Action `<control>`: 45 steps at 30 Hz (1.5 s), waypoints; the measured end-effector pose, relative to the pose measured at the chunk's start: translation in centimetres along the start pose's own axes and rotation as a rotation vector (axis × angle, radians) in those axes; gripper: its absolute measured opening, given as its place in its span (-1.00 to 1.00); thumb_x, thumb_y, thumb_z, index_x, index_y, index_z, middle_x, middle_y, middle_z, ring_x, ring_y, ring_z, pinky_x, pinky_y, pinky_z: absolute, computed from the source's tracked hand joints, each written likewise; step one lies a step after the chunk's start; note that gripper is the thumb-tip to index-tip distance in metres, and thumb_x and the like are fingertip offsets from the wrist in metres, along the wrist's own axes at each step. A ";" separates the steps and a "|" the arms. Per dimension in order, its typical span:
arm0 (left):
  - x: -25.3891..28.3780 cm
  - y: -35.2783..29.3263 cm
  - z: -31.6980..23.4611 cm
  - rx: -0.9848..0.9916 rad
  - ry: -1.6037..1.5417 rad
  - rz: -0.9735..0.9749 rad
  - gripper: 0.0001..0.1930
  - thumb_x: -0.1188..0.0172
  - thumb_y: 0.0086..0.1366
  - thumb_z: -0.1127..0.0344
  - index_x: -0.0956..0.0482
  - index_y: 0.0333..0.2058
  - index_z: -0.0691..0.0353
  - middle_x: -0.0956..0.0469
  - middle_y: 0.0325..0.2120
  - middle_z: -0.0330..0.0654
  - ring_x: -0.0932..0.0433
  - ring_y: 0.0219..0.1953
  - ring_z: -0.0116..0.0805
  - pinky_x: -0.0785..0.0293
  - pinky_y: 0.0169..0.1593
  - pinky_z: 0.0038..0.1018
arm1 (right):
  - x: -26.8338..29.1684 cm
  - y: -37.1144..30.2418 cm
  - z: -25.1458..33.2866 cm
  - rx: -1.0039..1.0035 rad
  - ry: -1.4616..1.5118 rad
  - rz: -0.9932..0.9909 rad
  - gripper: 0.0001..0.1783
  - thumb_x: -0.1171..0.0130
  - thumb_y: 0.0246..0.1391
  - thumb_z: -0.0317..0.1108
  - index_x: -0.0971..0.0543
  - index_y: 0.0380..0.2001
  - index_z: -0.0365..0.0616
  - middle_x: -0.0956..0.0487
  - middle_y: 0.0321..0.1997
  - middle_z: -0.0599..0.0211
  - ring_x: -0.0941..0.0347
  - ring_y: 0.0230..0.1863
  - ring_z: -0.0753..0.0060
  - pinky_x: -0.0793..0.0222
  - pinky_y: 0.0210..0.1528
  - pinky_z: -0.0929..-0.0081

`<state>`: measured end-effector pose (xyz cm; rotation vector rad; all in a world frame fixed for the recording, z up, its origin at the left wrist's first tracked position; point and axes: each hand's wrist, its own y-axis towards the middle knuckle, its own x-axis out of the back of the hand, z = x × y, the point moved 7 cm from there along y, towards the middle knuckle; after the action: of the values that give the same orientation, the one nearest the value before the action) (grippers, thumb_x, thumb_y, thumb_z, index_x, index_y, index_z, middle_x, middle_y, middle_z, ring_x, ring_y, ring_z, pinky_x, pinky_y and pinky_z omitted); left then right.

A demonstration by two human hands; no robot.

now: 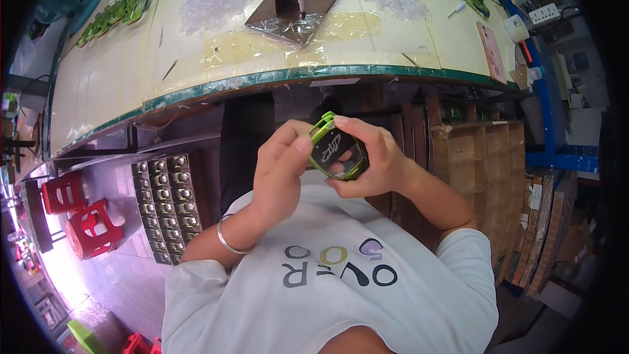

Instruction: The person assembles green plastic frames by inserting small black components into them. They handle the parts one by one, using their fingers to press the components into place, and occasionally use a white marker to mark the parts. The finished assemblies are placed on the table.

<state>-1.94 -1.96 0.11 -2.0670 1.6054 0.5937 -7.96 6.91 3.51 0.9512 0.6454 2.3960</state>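
Note:
In front of my chest I hold a small green-rimmed plastic case (329,149) with a black panel and a see-through window; its exact kind is unclear. My right hand (383,160) wraps round its right side, with the thumb by the top edge. Some of the right fingers show through the window behind it. The thumb and fingers of my left hand (280,169) are closed at the case's upper left edge. The case is tilted, its green loop end up.
Ahead is a worktable (262,59) with a metal stand (295,13), clear plastic bits (213,3), green parts (121,12) and a pink phone (489,52). A filled compartment tray (164,206) and red stools (95,228) are left; a wooden divided crate (478,177) stands right.

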 end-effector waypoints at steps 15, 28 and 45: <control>0.6 0.7 1.0 0.336 -0.176 0.123 -0.72 0.07 0.19 0.31 -0.36 -0.22 0.43 -0.48 -0.30 -0.06 -0.49 -0.25 -0.37 -0.41 -0.16 -0.51 | 0.9 0.5 0.2 -0.036 -0.455 0.113 -0.36 -0.22 -0.58 -0.43 -0.39 -0.19 -0.17 -0.44 -0.36 0.34 -0.38 -0.43 0.38 -0.29 -0.45 0.50; 0.9 0.2 1.1 0.467 0.015 0.173 -0.63 -0.05 0.14 0.36 -0.32 -0.11 0.47 -0.47 -0.31 -0.12 -0.44 -0.27 -0.48 -0.36 -0.19 -0.60 | 0.7 -0.2 0.5 -0.016 -0.477 0.186 -0.40 -0.21 -0.55 -0.40 -0.41 -0.20 -0.12 -0.39 -0.47 0.44 -0.32 -0.50 0.46 -0.22 -0.52 0.56; 0.5 1.8 -1.9 -0.122 0.505 0.104 -0.74 0.08 0.18 0.37 -0.33 -0.17 0.35 -0.40 -0.30 -0.08 -0.36 -0.22 -0.41 -0.26 -0.13 -0.54 | 0.6 -1.1 0.4 -0.015 -0.149 0.055 -0.28 -0.29 -0.41 -0.24 -0.30 -0.04 0.00 -0.43 -0.31 0.21 -0.42 -0.51 0.28 -0.34 -0.55 0.51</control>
<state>-3.46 -3.92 1.17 -2.3669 2.0022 0.2098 -7.74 8.18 3.46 1.1414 0.5518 2.3464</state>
